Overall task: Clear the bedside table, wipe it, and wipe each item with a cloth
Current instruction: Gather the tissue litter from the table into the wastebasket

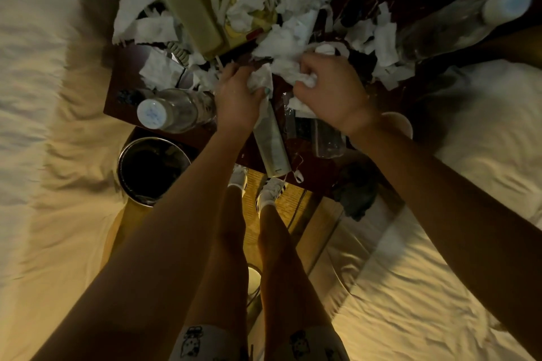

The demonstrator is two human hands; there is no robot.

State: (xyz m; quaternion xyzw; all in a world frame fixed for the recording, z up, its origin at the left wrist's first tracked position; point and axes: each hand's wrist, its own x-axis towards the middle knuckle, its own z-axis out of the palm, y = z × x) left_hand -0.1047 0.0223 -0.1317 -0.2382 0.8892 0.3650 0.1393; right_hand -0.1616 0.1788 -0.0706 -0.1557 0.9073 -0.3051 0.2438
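The dark wooden bedside table point(123, 79) is littered with several torn white tissue scraps point(296, 0). My left hand point(239, 99) is closed on a crumpled piece of tissue point(259, 80) near the table's middle. My right hand point(331, 88) is closed on another wad of tissue point(306, 79) just to its right. A cream telephone point(187, 6) lies at the back under scraps. One clear water bottle point(173, 110) lies at the front left, another point(457, 20) at the back right. A pale flat remote-like item point(271, 143) lies below my left hand.
A round metal waste bin point(152, 170) stands on the floor at the table's front left. Beds with cream sheets point(44, 97) flank the table on both sides. A dark cloth point(356, 190) hangs off the front right corner. Clear plastic wrap point(325, 141) lies near the front edge.
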